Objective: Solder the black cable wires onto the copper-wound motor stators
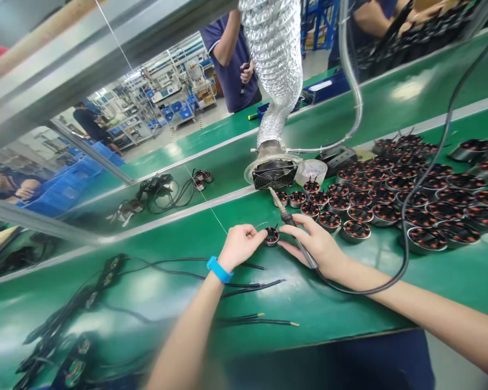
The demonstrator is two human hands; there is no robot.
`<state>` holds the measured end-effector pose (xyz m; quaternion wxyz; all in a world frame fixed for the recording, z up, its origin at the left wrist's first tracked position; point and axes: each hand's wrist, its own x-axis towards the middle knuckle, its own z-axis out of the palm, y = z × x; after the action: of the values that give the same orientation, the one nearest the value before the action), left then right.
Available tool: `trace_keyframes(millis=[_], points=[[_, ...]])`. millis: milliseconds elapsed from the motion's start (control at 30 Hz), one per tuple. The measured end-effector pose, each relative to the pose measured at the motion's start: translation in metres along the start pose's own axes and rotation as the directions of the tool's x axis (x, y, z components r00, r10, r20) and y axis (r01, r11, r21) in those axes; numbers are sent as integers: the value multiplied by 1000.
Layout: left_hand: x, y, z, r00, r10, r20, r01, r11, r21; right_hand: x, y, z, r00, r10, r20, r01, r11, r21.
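My right hand (319, 246) is wrapped around a soldering iron (299, 235), its tip raised up and to the left near the fume extractor grille. My left hand (242, 244), with a blue wristband (219, 270), is closed on a thin solder wire (216, 218) that comes down from above; a short end shows past the fingers. The left thumb touches a small round motor stator (272, 236) with copper windings in a metal ring, resting on the green bench. Fingers of my right hand are close to the stator's other side.
Many similar stators (384, 195) crowd the right side. A silver duct (272, 65) ends in a black grille (274, 174) above the bench. Black cables (252, 285) with stripped ends lie at left. The iron's cord (409, 216) loops right. Co-workers stand beyond.
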<state>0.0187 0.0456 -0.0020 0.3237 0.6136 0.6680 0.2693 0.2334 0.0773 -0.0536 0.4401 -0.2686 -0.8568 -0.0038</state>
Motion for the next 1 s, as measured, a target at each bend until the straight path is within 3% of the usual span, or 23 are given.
trace_keyframes(millis=[167,300,500,767,933,1000], points=[[1,-5,-1,991,-22,134,34,996,-88,7,-6,5,978,167,121,-184,972,146],[0,-10,-9,974,-15,227,56,983,-174,4,-3,16,967,207,147,-239,937,253],[0,-5,-8,984,-3,176,19,996,-86,4,-4,26,974,191,124,-222,914,339],[1,-8,-2,982,47,184,-5,976,-219,-2,-6,30,966,244,91,-260,885,386],[18,2,-2,999,32,4,-32,995,-97,-2,-5,29,954,284,99,-299,854,425],[28,8,6,999,44,-10,-45,993,-107,-1,-6,27,951,294,99,-307,850,429]])
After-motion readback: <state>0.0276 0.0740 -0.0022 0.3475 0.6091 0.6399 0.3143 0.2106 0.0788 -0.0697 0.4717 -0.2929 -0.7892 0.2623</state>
